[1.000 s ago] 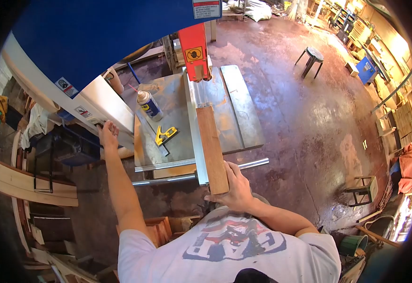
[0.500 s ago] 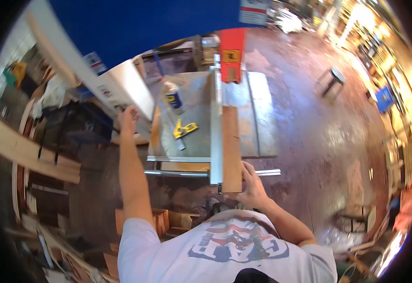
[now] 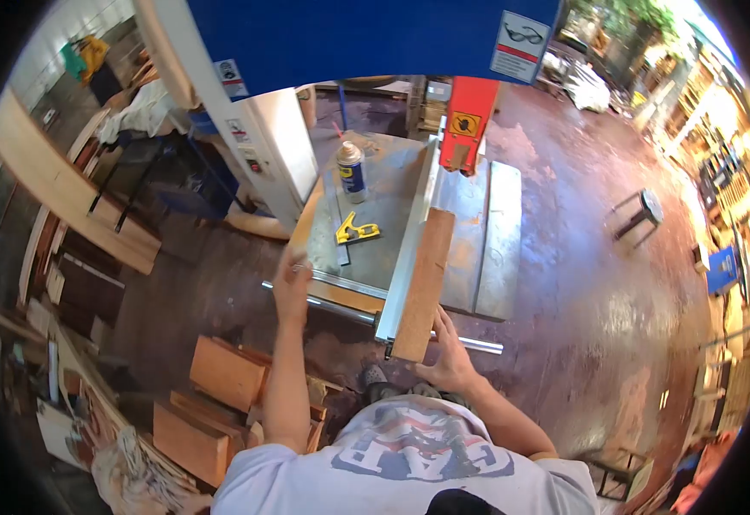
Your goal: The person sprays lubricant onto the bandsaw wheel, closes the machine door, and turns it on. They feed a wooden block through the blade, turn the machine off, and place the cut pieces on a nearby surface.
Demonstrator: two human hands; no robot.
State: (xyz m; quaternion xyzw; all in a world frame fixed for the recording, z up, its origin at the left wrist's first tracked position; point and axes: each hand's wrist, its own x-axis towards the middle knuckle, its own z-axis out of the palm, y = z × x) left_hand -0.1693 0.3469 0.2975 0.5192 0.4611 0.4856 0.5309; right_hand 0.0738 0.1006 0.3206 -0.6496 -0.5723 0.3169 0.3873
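Your right hand [image 3: 450,356]: spread, at the near end of one brown, rectangular wooden board [image 3: 425,287] overhanging the grey metal table's [image 3: 392,189] near edge. Your left hand [image 3: 293,276]: blurred, cannot tell whether spread; near the table's near-left corner.

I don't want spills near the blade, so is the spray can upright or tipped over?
Upright: the can stands on its base on the saw table, with its nozzle end on top.

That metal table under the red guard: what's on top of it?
A spray can, a yellow-headed square, a metal fence and, alongside the fence, part of a wooden board. The tabletop directly beneath them is covered, so I can't see it.
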